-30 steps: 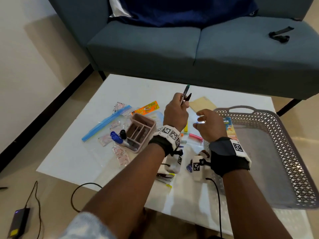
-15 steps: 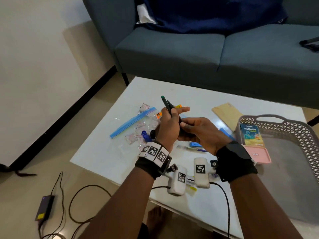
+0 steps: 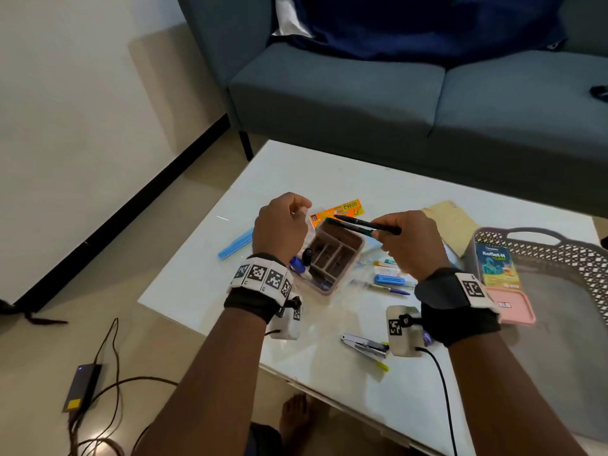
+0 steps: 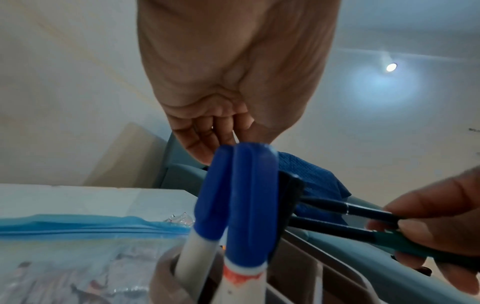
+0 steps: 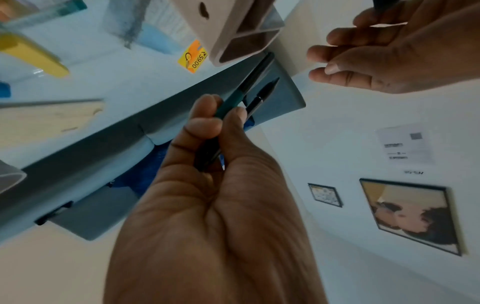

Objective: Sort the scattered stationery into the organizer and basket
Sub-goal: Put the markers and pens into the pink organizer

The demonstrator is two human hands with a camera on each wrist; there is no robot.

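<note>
Our right hand (image 3: 406, 243) pinches two pens (image 3: 362, 224) over the organizer (image 3: 332, 258) on the desk (image 3: 329, 179). Left hand (image 3: 279, 225) loosely curled, holding nothing. Organizer holds three markers: two blue-capped (image 4: 241, 197), one black (image 3: 308, 255). One basket (image 3: 559, 258) at right, well apart.

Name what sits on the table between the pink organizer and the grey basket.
In the head view, a scatter of small stationery lies between the organizer and the basket: a blue clip-like piece and a purple pen.
</note>
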